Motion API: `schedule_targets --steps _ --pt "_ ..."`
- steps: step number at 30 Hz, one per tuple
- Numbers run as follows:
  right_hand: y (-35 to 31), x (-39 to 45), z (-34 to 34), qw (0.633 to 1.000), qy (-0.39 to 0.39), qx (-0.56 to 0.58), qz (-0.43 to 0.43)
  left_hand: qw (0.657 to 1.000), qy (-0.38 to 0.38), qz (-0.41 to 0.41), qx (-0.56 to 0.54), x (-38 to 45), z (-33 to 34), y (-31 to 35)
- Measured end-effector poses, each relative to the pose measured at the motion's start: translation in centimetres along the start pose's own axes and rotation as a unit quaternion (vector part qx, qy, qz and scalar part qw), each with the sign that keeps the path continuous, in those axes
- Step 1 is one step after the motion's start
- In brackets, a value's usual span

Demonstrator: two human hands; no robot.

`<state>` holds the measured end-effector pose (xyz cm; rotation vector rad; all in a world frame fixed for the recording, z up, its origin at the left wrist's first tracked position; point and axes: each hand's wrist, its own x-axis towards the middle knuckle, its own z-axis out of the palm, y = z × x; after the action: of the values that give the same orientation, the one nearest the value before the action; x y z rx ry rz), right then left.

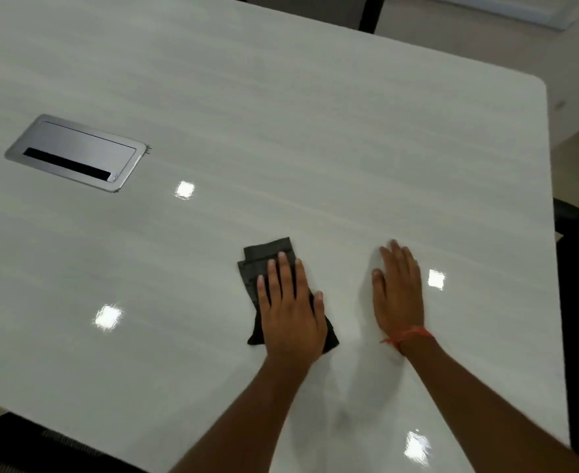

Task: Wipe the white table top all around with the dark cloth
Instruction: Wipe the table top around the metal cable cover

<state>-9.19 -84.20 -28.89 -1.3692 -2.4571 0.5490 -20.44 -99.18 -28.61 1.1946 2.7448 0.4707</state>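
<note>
No writing; L hand point(290, 308) flat on cloth point(267, 259).

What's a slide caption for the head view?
Left hand presses dark cloth flat on white table; right hand rests bare alongside.

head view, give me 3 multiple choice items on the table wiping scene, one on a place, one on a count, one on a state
1. Where does the dark cloth lie?
A. under the left hand
B. under the right hand
C. on the metal cable hatch

2. How many bright light reflections show on the white table top?
A. one
B. two
C. four

3. How is the right hand?
A. gripping the cloth
B. flat on the bare table with straight fingers
C. raised off the table as a fist

Answers:
1 A, the left palm and fingers press on the cloth.
2 C, four glare patches shine on the gloss.
3 B, it rests flat beside the cloth, apart from it.
</note>
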Motion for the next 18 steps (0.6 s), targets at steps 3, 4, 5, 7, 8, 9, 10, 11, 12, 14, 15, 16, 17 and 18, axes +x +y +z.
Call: schedule_targets --steps 3,4,5,7,8,9,10,11,12,14,15,16,17,18 --pt "-0.1 -0.1 0.9 0.998 0.017 -0.053 -0.008 1.000 0.006 -0.003 0.030 -0.9 -1.4 -4.9" --pt "0.0 0.0 0.9 0.998 0.022 -0.054 -0.005 0.999 0.009 -0.012 0.047 -1.0 -2.2 -7.3" --pt "0.0 0.0 0.8 0.998 0.024 -0.054 -0.006 0.998 0.009 -0.020 0.065 -0.7 -3.1 -10.1" --pt "0.2 0.1 0.9 0.998 0.023 -0.065 -0.009 0.994 0.014 -0.047 0.101 1.4 -4.7 -15.6" --pt "0.2 0.1 1.1 0.997 0.023 -0.074 -0.008 0.991 0.018 -0.066 0.111 3.2 -5.3 -17.8" --pt "0.2 0.2 1.3 0.996 0.023 -0.081 -0.008 0.989 0.017 -0.090 0.114 5.7 -5.6 -19.2" --pt "0.3 0.2 1.4 0.996 0.024 -0.083 -0.011 0.988 0.013 -0.114 0.108 8.4 -5.7 -19.6" --pt "0.5 0.3 1.6 0.996 0.026 -0.084 -0.014 0.987 0.012 -0.132 0.096 11.4 -5.5 -18.8" --pt "0.6 0.4 1.7 0.996 0.028 -0.083 -0.016 0.987 0.012 -0.133 0.084 14.4 -4.9 -17.3" --pt "0.8 0.4 1.6 0.997 0.030 -0.068 -0.017 0.993 0.008 -0.085 0.076 18.8 -2.7 -12.3" --pt "0.8 0.3 1.6 0.998 0.031 -0.054 -0.015 0.996 0.010 -0.047 0.074 19.7 -1.4 -9.2" --pt "0.7 0.3 1.5 0.999 0.034 -0.032 -0.011 0.997 0.020 -0.005 0.068 19.4 -0.3 -6.0" --pt "0.7 0.2 1.3 0.999 0.041 -0.003 -0.004 0.997 0.024 0.045 0.060 18.0 0.5 -3.0" --pt "0.7 0.1 1.1 0.998 0.051 0.031 0.005 0.993 0.011 0.105 0.052 15.3 0.9 -0.6"
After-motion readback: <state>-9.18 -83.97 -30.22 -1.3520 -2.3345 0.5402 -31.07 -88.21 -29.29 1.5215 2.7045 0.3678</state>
